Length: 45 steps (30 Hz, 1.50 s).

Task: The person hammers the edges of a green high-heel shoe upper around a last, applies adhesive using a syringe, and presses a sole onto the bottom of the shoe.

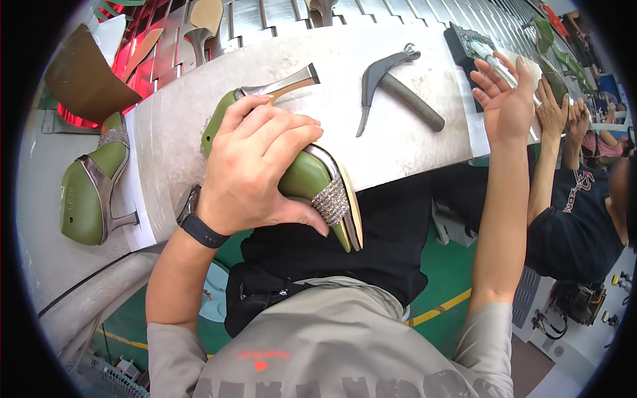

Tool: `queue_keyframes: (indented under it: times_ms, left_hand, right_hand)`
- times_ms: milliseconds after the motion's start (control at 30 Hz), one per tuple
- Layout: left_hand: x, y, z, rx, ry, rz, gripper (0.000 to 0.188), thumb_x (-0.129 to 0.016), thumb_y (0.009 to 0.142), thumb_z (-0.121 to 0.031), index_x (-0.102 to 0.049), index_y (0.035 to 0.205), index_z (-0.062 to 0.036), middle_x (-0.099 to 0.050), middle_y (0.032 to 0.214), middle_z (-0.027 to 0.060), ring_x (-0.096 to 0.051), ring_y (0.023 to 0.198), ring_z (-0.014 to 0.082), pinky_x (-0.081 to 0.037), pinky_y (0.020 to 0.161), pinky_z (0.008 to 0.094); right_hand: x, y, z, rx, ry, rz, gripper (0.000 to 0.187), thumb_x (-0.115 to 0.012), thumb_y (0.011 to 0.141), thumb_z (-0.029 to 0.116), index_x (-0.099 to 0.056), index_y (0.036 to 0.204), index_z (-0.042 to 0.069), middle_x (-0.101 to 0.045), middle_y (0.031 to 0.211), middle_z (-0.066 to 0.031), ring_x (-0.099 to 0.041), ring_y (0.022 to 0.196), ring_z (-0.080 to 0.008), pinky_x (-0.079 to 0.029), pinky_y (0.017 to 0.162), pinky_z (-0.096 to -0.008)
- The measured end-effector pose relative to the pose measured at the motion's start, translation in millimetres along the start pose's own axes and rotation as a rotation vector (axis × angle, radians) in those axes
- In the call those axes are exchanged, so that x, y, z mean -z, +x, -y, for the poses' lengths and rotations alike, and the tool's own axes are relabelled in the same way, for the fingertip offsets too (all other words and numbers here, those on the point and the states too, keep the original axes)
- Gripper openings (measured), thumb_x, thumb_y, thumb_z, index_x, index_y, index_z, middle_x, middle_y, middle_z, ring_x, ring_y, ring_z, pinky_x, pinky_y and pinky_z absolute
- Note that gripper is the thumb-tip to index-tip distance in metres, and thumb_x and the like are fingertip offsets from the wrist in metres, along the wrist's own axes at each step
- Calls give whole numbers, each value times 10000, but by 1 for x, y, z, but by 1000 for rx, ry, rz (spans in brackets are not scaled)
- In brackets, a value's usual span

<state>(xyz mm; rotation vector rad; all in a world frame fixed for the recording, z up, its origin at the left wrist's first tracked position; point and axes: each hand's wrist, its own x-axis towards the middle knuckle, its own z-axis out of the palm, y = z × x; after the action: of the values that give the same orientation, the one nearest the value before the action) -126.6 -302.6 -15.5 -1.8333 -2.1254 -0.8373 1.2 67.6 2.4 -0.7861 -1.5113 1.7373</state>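
Observation:
A green high-heeled shoe (308,176) with a glittery band and a metallic heel lies tilted at the table's near edge. My left hand (255,162) wraps over its middle, the thumb near the band. On the right, my right hand (504,99) is palm up, with a slim white pen-like tube (492,64) between thumb and forefinger; the other fingers are loosely curled. Below the tube's tip stands a black holder (461,46). Between my hands a hammer (408,96) with a dark handle and curved head rests on the table.
Another green heeled shoe (86,196) lies at the left. Beyond the table (338,56) runs a slatted metal conveyor (265,16) carrying shoe parts, red-lit at left. At the right, a co-worker's hands (552,113) are close to mine, near more green shoes (551,69).

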Motion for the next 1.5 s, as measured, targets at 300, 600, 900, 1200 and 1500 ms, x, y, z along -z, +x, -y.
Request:
queue_keyframes:
  times_ms: [300,600,900,1200,1500]
  left_hand:
    - [4,5,2,7,-36,2,989,-836,536,-779,-665,1187,-53,-742,1182,90,-705,1066,302,-419,1127,519]
    - [4,2,3,18,-62,1,823,-799,710,-675,-681,1193,-20,-739,1203,81,-698,1082,269,-424,1112,509]
    - [33,22,-7,42,47,326,946,-916,635,-520,-589,1358,-5,-641,1293,146,-601,1258,343,-353,1190,549]
    - [46,26,-2,409,-378,42,668,-984,648,-346,-678,1149,-27,-704,1040,110,-685,968,315,-521,1003,427]
    - [68,-47,56,1109,-1676,-355,687,-480,1070,-668,-619,1357,-59,-728,1137,217,-747,968,328,-657,777,466]
  right_hand:
    - [-30,-182,-22,368,-393,513,789,-845,842,175,-513,1500,-108,-607,1473,-249,-608,1363,-341,-455,1164,-423]
    - [-86,-191,-20,594,-648,773,890,-882,748,123,-488,1501,-139,-625,1380,-340,-674,1207,-459,-554,1023,-456]
    - [-64,-166,-22,276,-510,781,639,-797,926,126,-526,1467,-82,-683,1284,-267,-744,1087,-323,-601,953,-392]
    - [-15,-60,-33,356,-161,-168,641,-779,960,89,-489,1523,-7,-743,935,-115,-691,746,-149,-564,712,-278]
    - [28,-37,1,543,-388,-372,191,-773,967,111,-802,1092,-30,-723,676,-60,-666,588,-81,-503,547,-259]
